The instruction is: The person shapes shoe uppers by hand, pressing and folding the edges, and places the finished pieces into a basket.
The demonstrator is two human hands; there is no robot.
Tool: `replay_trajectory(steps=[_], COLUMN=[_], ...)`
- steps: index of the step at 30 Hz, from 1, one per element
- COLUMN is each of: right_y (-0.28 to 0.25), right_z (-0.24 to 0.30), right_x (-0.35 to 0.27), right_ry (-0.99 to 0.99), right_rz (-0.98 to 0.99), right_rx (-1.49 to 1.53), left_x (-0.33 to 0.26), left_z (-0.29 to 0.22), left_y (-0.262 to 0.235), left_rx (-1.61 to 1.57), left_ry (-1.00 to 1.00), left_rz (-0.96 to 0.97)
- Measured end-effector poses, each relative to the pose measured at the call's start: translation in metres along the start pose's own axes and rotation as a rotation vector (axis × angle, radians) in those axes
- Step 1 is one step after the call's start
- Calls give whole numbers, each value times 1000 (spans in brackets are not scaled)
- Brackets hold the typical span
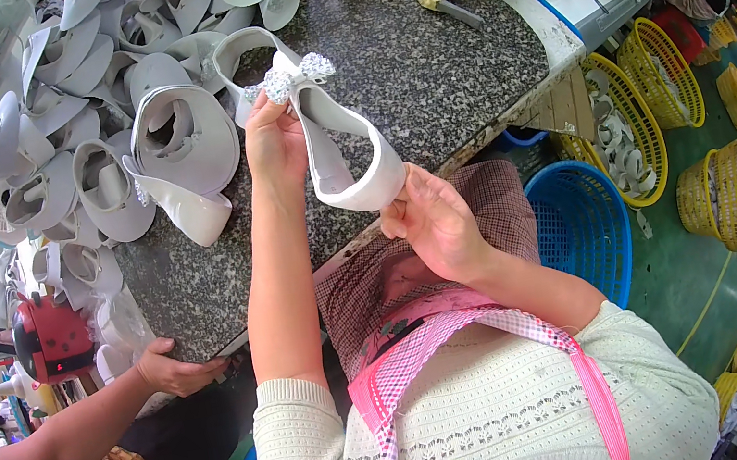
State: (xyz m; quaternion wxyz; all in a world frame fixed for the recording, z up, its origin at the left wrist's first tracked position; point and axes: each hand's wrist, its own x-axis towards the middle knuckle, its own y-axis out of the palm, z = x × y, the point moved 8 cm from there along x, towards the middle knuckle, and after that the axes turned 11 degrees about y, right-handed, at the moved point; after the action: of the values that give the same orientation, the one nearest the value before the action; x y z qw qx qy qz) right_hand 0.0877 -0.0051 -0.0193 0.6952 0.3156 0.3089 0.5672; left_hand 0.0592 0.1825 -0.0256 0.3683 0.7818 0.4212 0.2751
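- Clock directions are taken from the held white shoe upper [384, 179], 12 being set at the top of the view.
- The upper is held between both hands, raised above the speckled stone tabletop [432, 88] near its front edge; its wide band is turned to 5, its narrower loop to 11.
- A glittering bow [296, 74] is carried between loop and band.
- Left hand [274, 143]: fingers are closed on the upper just below the bow; their tips are partly hidden.
- Right hand [434, 224]: the band's edge is pinched between thumb and fingers at 5; the remaining fingers are loosely curled.
- A heap of pale uppers [82, 63] is spread from 9 to 11.
- A wooden-handled hammer [448, 7] is placed at 1 to 2.
- A blue basket [572, 225] is seen at 4.
- At 7 to 8, the table edge is touched by a co-worker's hand [179, 367].
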Motion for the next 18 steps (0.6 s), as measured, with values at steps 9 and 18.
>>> replay_trajectory(steps=[9,18], right_y=[22,36], right_z=[13,22], right_x=[-7,-18], right_ry=[-112,-331], right_rz=[-80,-156], right_rx=[-339,-1015], left_x=[-15,-17], left_z=[33,31], left_y=[11,27], left_rx=[-165,-259], left_ry=[-275,-176], left_rz=[35,70])
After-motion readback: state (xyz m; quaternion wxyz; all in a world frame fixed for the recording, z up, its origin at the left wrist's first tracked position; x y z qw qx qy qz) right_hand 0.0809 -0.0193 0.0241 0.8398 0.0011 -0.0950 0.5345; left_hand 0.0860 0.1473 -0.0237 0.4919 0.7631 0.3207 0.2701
